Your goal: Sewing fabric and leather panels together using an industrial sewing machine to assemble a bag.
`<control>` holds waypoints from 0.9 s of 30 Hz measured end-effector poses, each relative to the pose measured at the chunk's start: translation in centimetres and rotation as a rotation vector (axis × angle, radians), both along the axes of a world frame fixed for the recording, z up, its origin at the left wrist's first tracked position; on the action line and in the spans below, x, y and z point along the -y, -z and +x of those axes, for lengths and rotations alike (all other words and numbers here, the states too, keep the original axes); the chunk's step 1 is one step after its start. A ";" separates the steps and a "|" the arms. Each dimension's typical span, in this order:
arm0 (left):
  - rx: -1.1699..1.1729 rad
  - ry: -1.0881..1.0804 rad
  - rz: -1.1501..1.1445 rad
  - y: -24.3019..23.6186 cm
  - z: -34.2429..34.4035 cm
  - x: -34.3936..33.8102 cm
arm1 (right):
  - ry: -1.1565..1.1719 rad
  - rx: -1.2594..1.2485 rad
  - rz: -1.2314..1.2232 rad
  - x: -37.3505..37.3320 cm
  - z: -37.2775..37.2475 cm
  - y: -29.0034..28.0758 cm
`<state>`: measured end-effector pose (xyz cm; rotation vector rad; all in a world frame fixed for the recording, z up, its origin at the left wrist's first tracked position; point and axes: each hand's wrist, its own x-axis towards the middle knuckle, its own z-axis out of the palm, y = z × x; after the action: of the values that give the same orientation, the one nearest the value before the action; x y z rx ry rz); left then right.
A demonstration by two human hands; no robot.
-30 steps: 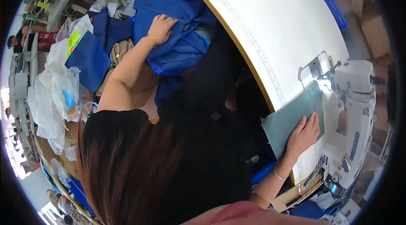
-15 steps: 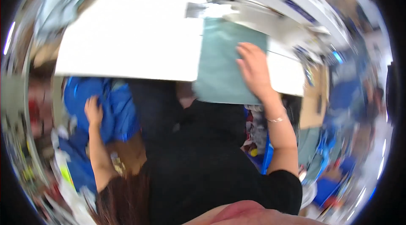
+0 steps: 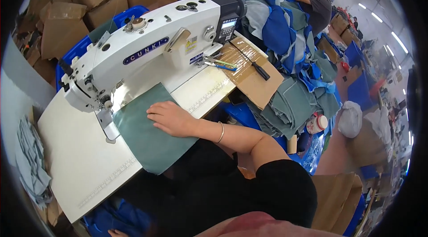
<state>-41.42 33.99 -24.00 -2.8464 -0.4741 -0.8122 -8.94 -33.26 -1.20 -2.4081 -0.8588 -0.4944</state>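
Note:
A grey-green fabric panel lies on the white sewing table, its near corner hanging over the front edge. My right hand rests flat on the panel, fingers stretched out and together, gripping nothing. The panel's far left edge lies beside the needle area of a white sewing machine. At the bottom edge, only the fingers of my left hand show, against blue fabric below the table. They look extended and the rest of that hand is out of the picture.
Snips and a black-handled screwdriver lie right of the machine, the screwdriver on cardboard. Stacked green pieces and a blue-grey fabric heap stand beyond. Grey cloth hangs at left. Another person works far back.
My view has swung to the right and tilted up, bringing the whole machine and the room beyond into sight. My right hand stays on the green panel; my left has mostly left the picture.

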 end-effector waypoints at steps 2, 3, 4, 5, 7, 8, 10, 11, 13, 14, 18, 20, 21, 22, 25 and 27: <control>-0.020 -0.175 -0.196 -1.3 -0.7 0.3 | -0.008 -0.014 -0.015 -0.3 0.1 0.1; 0.000 -0.217 -0.239 -2.7 -1.0 0.1 | -0.010 -0.015 -0.002 -0.6 0.2 0.1; 0.019 -0.260 -0.282 -3.9 -1.4 -0.1 | -0.014 -0.017 0.013 -0.8 0.3 0.2; 0.011 -0.253 -0.185 -5.2 -1.4 -0.8 | -0.023 -0.016 0.019 -1.0 0.5 0.2; -0.183 -0.143 -0.311 -13.3 3.4 4.2 | 0.031 -0.007 -0.004 0.0 0.3 0.7; -0.048 -0.058 -0.188 -16.1 2.8 4.0 | 0.008 -0.007 0.015 -0.5 0.4 0.4; 0.458 0.891 -0.097 -22.5 6.5 5.0 | -0.020 -0.008 0.014 -0.9 0.5 0.1; 0.107 0.443 -0.015 -27.1 7.4 7.8 | -0.011 -0.009 0.012 -0.6 0.4 0.2; -0.240 -0.003 0.065 -33.4 11.3 14.0 | 0.008 0.010 0.019 -0.2 0.3 0.3; -0.159 0.241 0.100 -35.7 14.5 17.0 | 0.026 0.002 0.010 0.4 0.3 0.6; -0.237 0.656 0.378 -42.2 18.5 24.7 | -0.006 0.026 0.054 -0.3 0.4 0.6; -0.235 0.991 0.381 -41.0 21.2 29.9 | -0.017 0.034 0.072 -0.9 0.4 0.3; -0.226 1.155 0.361 -38.9 23.7 32.3 | -0.011 0.014 0.053 -0.6 0.4 0.5; -0.287 1.290 0.360 -37.0 25.4 34.0 | -0.015 -0.004 0.046 -0.5 0.4 0.5; -0.410 1.596 0.284 -31.9 28.8 37.3 | -0.025 -0.012 0.051 -0.5 0.5 0.6; -0.537 1.679 0.288 -30.0 29.9 38.4 | -0.017 -0.007 0.053 -0.4 0.5 0.7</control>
<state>-11.57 -4.38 6.02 -2.3941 2.0239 -0.0632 -8.45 -32.89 -1.94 -2.3512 -0.8520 -0.4960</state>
